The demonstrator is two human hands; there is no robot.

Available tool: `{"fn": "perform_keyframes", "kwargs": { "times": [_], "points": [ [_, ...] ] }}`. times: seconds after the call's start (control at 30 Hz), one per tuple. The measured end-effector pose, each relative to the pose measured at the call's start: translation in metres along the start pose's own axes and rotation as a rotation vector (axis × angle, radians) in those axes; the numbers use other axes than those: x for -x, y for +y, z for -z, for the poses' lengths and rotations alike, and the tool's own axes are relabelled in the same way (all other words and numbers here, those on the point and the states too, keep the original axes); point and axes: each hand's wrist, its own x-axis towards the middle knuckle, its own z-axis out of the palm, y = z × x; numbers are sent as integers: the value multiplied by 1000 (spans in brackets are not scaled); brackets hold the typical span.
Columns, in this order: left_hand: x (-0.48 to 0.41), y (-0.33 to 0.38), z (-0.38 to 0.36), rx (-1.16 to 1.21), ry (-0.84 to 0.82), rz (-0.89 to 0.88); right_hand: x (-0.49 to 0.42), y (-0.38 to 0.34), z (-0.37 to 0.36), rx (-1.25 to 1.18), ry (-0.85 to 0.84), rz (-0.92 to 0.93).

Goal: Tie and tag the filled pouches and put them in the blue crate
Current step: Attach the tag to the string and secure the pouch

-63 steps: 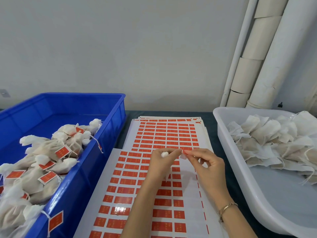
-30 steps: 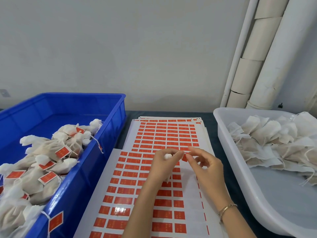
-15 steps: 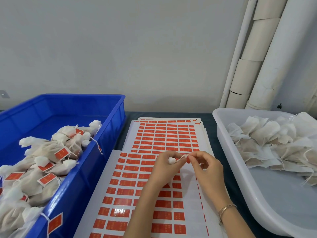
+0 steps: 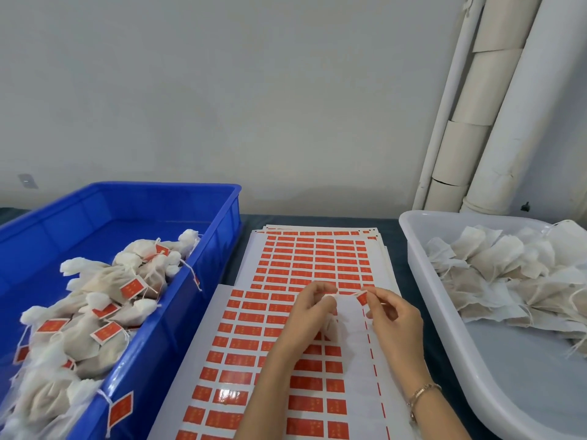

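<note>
The left hand (image 4: 309, 315) is raised over the sticker sheets (image 4: 241, 344) on the bench (image 4: 286, 219), fingers curled around a small filled pouch (image 4: 329, 301), whose white gathered top shows above the thumb. Just beside it, the right hand (image 4: 395, 322) pinches a red tag (image 4: 362, 299) between thumb and forefinger. Tagged pouches (image 4: 104, 281) fill the blue crate (image 4: 178, 315) at left.

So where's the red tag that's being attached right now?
In the head view the red tag sits just right of centre, pinched in the right hand above the sticker sheets, close beside the pouch held by the left hand.
</note>
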Motion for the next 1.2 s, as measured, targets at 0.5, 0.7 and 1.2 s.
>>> {"fn": "perform_keyframes", "kwargs": {
  "times": [0.5, 0.7, 1.2],
  "points": [
    [44, 27, 1, -138, 338, 33, 18, -21, -14, 157, -376, 5],
    [79, 77, 38, -488, 328, -42, 29, -64, -19, 119, -572, 125],
    [67, 152, 242, -466, 340, -159, -1, -213, -174, 176, -500, 603]
  ]
}}
